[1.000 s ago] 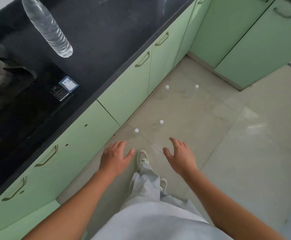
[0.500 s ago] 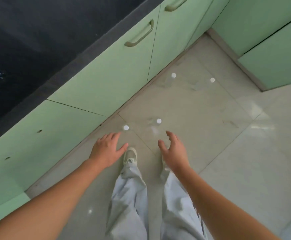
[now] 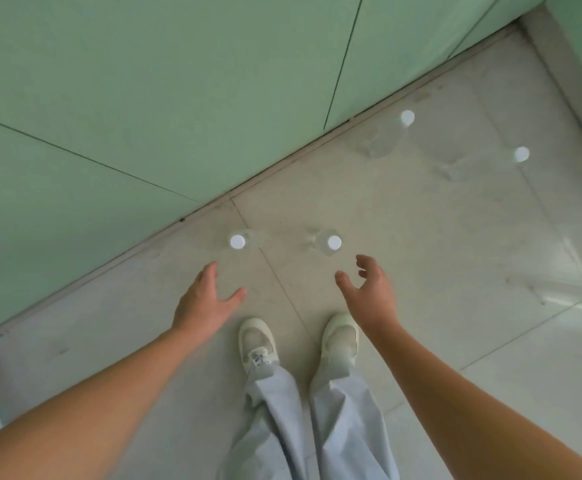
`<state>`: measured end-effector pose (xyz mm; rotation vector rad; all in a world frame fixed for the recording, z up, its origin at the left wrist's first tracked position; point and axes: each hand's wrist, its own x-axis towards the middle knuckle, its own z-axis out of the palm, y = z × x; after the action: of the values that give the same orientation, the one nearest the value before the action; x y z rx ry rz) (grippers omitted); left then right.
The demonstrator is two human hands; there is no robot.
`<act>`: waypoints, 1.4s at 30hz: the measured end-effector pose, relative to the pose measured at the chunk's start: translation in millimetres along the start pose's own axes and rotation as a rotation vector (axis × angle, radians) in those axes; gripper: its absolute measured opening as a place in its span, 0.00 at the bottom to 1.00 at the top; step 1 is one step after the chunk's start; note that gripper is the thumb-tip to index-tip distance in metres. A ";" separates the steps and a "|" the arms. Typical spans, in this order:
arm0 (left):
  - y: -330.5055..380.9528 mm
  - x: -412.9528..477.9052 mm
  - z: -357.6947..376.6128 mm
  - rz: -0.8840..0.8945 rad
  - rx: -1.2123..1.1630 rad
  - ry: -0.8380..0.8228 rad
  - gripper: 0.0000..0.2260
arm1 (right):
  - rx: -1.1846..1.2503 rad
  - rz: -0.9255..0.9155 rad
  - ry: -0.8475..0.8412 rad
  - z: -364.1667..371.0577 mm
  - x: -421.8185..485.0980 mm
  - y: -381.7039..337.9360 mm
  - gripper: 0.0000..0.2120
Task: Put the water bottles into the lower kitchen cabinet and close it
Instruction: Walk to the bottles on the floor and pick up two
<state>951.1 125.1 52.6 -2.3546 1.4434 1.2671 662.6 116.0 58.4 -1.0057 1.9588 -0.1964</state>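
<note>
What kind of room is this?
Probably a kitchen, though only its lowest part shows: flat green cabinet doors run down to a pale tiled floor, and four capped water bottles stand on it.

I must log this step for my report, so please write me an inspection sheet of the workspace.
Surface: pale tiled floor, glossy.
Job's things: four clear capped bottles stand upright on it: near left bottle, near right bottle, far left bottle, far right bottle; cabinet doors closed.
Clutter: nothing seen.
Hands: left hand and right hand open, holding nothing, short of the near bottles.
Cables: nothing seen.
Surroundings: person's white shoes, pale trousers.
</note>
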 end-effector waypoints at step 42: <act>102.6 -117.5 -124.2 0.068 -0.415 0.467 0.20 | 0.242 -0.228 0.117 -64.8 -129.5 -132.1 0.20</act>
<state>921.6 91.5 246.9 -3.0658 1.4994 1.1756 722.5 106.3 244.8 -1.0734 1.8668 -0.6175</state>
